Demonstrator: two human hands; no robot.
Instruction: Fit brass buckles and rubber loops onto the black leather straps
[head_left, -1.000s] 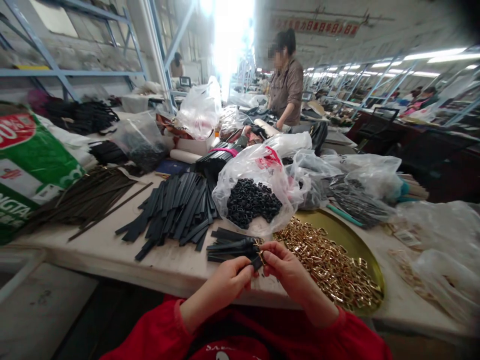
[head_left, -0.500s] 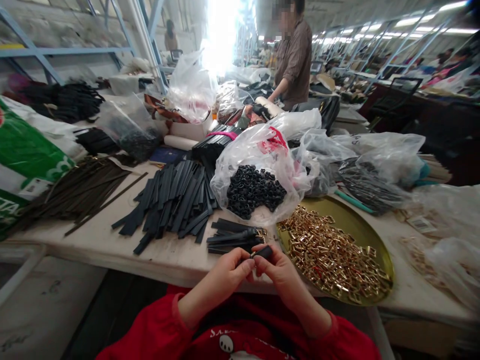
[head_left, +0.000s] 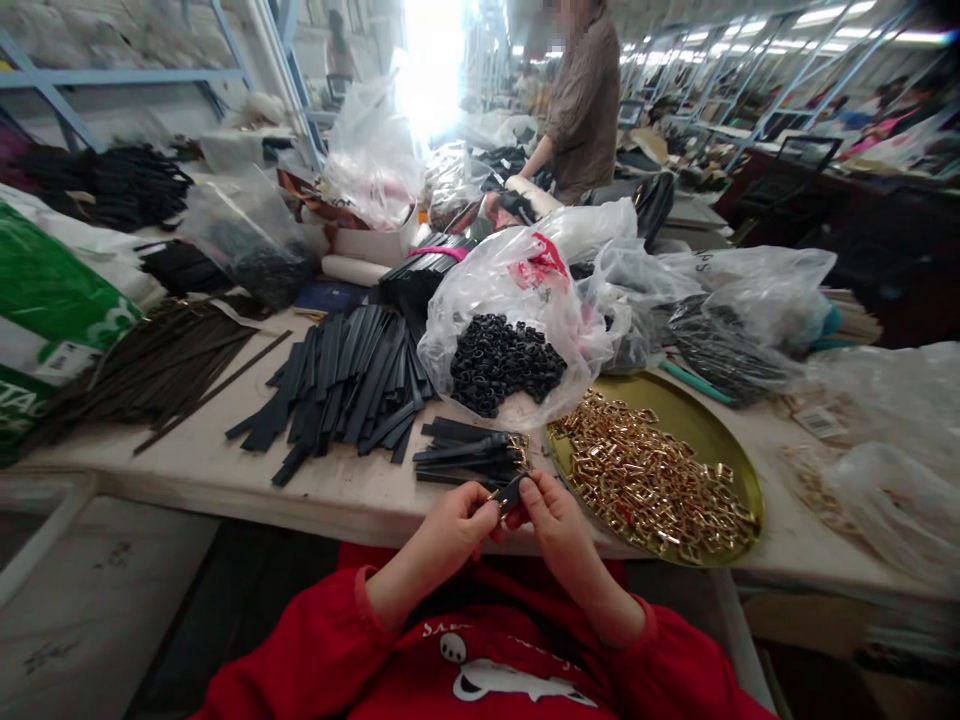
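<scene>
Close to the table's front edge, my left hand (head_left: 466, 518) pinches a small gold buckle (head_left: 494, 495). My right hand (head_left: 553, 510) is closed on the short black strap (head_left: 511, 493) threaded through that buckle. The fingers partly cover both pieces. Just beyond my hands lies a small stack of black straps with gold buckles (head_left: 469, 452). To its left spreads a big pile of loose black straps (head_left: 352, 370). A round gold tray (head_left: 727, 440) to the right holds a heap of gold buckles (head_left: 652, 475).
Behind the stack, a clear plastic bag (head_left: 480, 280) holds many small black loops (head_left: 506, 362). Dark brown strips (head_left: 172, 350) and a green-and-white bag (head_left: 52, 290) lie left. More plastic bags (head_left: 750, 275) sit at right. A co-worker (head_left: 585, 110) stands across the table.
The view has tipped down a little. My right hand has turned, and the strap now lies flatter with the buckle showing more at its left end. Both hands keep hold.
</scene>
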